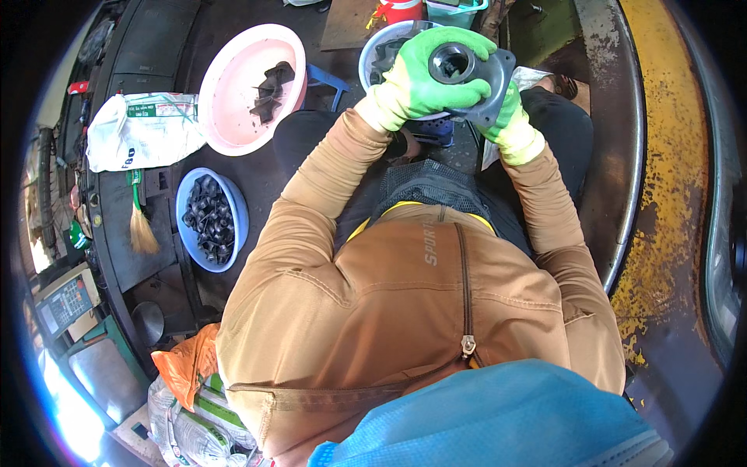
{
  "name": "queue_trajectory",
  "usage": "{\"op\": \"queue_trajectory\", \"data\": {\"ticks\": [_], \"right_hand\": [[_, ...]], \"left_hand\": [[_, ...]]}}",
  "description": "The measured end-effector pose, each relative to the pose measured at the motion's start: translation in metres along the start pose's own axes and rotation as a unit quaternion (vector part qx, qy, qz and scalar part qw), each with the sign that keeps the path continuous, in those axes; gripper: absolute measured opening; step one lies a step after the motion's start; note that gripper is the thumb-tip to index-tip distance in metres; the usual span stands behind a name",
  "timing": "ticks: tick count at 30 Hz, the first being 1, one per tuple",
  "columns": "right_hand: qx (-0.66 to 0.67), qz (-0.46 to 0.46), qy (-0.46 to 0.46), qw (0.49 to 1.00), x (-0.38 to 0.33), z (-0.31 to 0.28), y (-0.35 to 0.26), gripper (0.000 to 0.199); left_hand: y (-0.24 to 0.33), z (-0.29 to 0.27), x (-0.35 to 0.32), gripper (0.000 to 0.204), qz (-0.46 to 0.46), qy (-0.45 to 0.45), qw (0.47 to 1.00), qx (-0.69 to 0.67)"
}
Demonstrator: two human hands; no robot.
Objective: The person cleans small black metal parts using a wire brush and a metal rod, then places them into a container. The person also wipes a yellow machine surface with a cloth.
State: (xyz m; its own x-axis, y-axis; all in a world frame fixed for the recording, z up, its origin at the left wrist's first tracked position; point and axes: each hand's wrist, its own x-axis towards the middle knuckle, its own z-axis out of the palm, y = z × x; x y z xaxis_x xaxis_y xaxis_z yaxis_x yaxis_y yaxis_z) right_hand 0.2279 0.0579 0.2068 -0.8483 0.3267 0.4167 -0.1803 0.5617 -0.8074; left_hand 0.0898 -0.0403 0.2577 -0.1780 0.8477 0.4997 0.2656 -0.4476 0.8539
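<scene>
Both my hands, in green-and-pale-yellow gloves, hold up a black flanged part (pixel 499 80) with a round, hollow collar. The fingers of my left hand (pixel 420 74) wrap around the collar. My right hand (pixel 515 124) grips the flange from its right and lower side, with some fingers hidden behind it. Just beyond my left hand stands a light-blue basin (pixel 365 64) with dark pieces in it, partly covered by the glove. A pink basin (pixel 220 117) to the left contains a few black pieces. Nearer, another blue basin (pixel 242 226) holds many small black parts.
A white sack (pixel 148 148) and a straw broom (pixel 142 229) are at the left. An orange bag (pixel 187 366) rests on filled sacks (pixel 204 416) at the lower left. A red bucket (pixel 401 11) stands at the far side. Worn yellow metal (pixel 669 171) runs along the right.
</scene>
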Motion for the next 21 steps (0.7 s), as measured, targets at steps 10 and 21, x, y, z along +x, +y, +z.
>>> {"op": "queue_trajectory", "data": {"ticks": [10, 21], "right_hand": [[0.167, 0.144, -0.174, 0.96, -0.021, 0.0, -0.005, 0.057], [0.723, 0.269, 0.125, 0.624, 0.011, 0.001, 0.012, 0.042]], "left_hand": [[-0.01, -0.007, -0.002, 0.049, -0.018, -0.256, 0.921, -0.294], [-0.062, -0.017, -0.006, 0.028, -0.111, 0.253, 0.96, 0.046]]}}
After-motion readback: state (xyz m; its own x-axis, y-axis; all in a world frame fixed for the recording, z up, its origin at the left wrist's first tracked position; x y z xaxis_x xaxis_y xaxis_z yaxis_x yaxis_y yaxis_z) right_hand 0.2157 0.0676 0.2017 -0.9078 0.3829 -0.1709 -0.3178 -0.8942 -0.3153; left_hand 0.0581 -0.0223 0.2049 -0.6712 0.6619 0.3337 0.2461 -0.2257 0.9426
